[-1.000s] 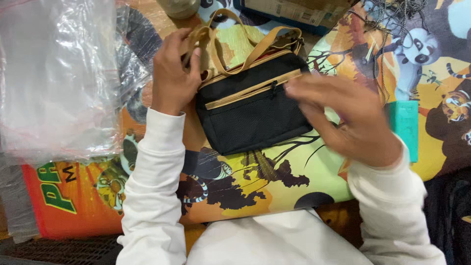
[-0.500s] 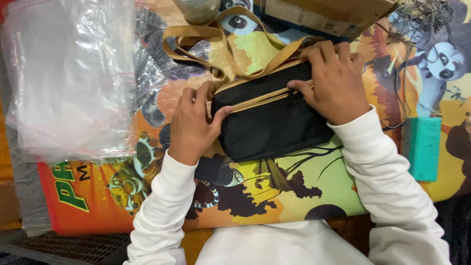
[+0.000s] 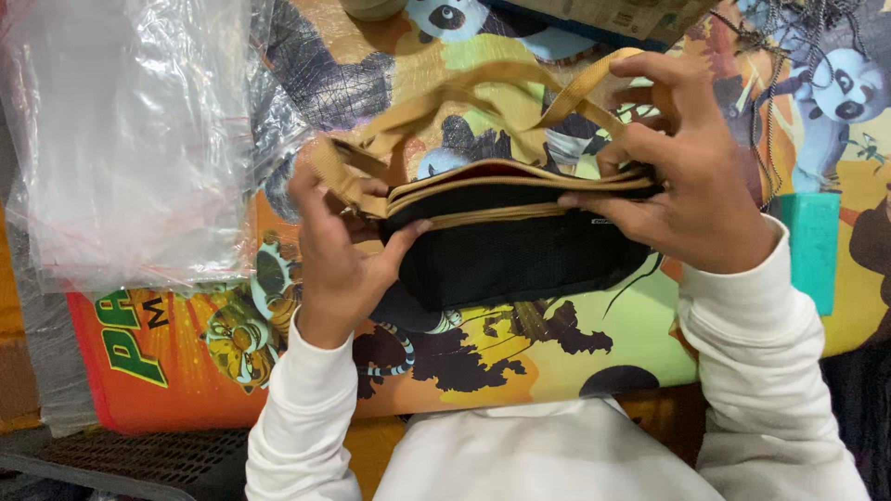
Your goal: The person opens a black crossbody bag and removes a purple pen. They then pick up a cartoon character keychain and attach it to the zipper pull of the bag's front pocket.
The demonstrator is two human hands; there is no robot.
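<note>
Head view looks straight down on a small black bag [image 3: 520, 255] held between both hands just above a bright cartoon-printed mat [image 3: 575, 343]. The left hand [image 3: 339, 264] is closed on the bag's left end, thumb pressed across the front mesh and fingers curled behind the tan webbing strap [image 3: 483, 88] where it joins the body. The right hand [image 3: 687, 186] pinches the right end at the top edge, thumb below the tan trim and fingers above it, one strand of strap running over the knuckles. The top seam looks slightly parted, showing a sliver of dark red lining. To handle this well, I judge the two grips should stay level and pull gently apart along the top edge, so the soft body does not twist and the looped strap stays out of the opening. The bag is a flat rounded pouch of black fabric with a fine mesh face and tan piping; the strap is flat woven webbing arching beyond the fingers. Left of the left hand lies a stack of clear, crinkled plastic bags [image 3: 130, 139]; right of the right hand sits a teal block [image 3: 817, 246].
</note>
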